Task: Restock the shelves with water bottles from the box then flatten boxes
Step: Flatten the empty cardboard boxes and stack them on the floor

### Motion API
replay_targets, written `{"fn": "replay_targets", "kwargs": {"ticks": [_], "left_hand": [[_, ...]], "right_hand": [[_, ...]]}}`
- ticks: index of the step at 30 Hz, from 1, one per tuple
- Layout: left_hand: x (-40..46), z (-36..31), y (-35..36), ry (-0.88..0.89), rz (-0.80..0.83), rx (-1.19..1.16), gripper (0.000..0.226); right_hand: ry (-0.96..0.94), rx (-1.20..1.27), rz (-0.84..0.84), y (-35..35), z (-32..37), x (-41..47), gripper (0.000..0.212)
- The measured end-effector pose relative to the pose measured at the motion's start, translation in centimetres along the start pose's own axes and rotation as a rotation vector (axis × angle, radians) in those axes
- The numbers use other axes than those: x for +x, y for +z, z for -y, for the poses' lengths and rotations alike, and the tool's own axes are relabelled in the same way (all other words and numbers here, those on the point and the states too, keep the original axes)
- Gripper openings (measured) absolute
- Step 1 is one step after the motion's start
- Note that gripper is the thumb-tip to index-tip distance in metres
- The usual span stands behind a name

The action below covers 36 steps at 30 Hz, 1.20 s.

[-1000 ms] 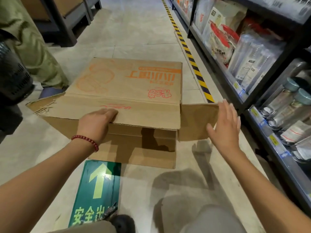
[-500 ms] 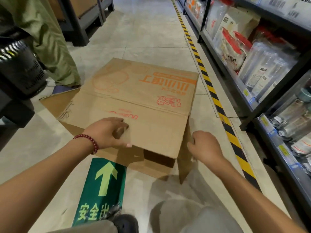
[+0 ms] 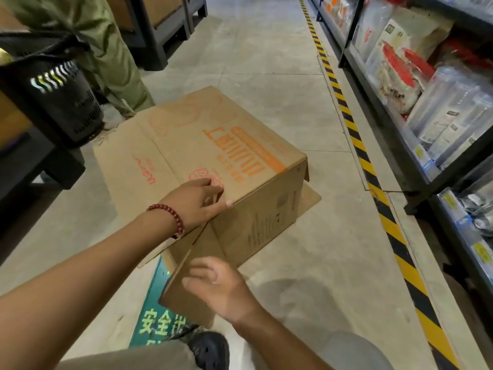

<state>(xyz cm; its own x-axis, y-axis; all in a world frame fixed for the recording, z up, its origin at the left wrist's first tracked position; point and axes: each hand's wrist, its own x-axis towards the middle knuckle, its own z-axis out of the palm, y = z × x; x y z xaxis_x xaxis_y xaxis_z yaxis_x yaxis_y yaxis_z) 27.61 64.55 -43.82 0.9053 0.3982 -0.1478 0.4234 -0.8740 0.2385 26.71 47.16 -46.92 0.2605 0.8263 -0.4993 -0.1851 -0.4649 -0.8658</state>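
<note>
A brown cardboard box (image 3: 208,140) with orange print lies on the floor in front of me, turned at an angle, its flaps spread out. My left hand (image 3: 197,201), with a red bead bracelet at the wrist, rests on the box's near top edge with curled fingers. My right hand (image 3: 218,287) grips the near end flap (image 3: 186,303), thumb on its outer face, and holds it swung out toward me. No water bottles are in the box's visible parts.
Dark shelving (image 3: 416,166) full of packaged goods runs along the right, behind a yellow-black floor stripe (image 3: 373,177). A black basket (image 3: 53,97) and a person in green trousers (image 3: 106,49) stand at the left. A green floor sign (image 3: 154,321) lies under the box's near end.
The box has rotated so its corner points toward me. My right hand went from open beside the side flap to gripping it and pulling it toward me. My left hand slid along the top edge.
</note>
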Motion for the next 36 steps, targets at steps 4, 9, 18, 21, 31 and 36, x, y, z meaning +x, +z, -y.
{"fn": "replay_targets", "kwargs": {"ticks": [4,9,18,21,31,36], "left_hand": [[-1.1,-0.8,-0.2,-0.029,0.186,0.062,0.134],[-1.2,-1.3,0.8,-0.005,0.246,0.354,0.131],[-0.7,0.6,0.1,0.038,0.245,0.363,0.115],[-0.9,1.1,0.2,0.041,0.250,0.344,0.115],[-1.8,3.1,0.6,0.046,0.199,0.233,0.104],[-2.1,4.0,0.8,0.124,0.102,0.196,0.096]], "right_hand": [[-0.079,-0.092,-0.155,-3.1,-0.1,1.2,0.029],[-0.167,-0.257,-0.683,-10.2,0.1,2.4,0.018],[-0.281,-0.736,-0.961,-19.7,6.1,7.8,0.062],[-0.150,-0.799,-0.803,-21.5,6.3,10.2,0.072],[-0.248,-0.494,-0.910,-19.0,3.1,8.7,0.055],[-0.164,-0.426,-1.080,-15.7,0.9,5.7,0.061]]}}
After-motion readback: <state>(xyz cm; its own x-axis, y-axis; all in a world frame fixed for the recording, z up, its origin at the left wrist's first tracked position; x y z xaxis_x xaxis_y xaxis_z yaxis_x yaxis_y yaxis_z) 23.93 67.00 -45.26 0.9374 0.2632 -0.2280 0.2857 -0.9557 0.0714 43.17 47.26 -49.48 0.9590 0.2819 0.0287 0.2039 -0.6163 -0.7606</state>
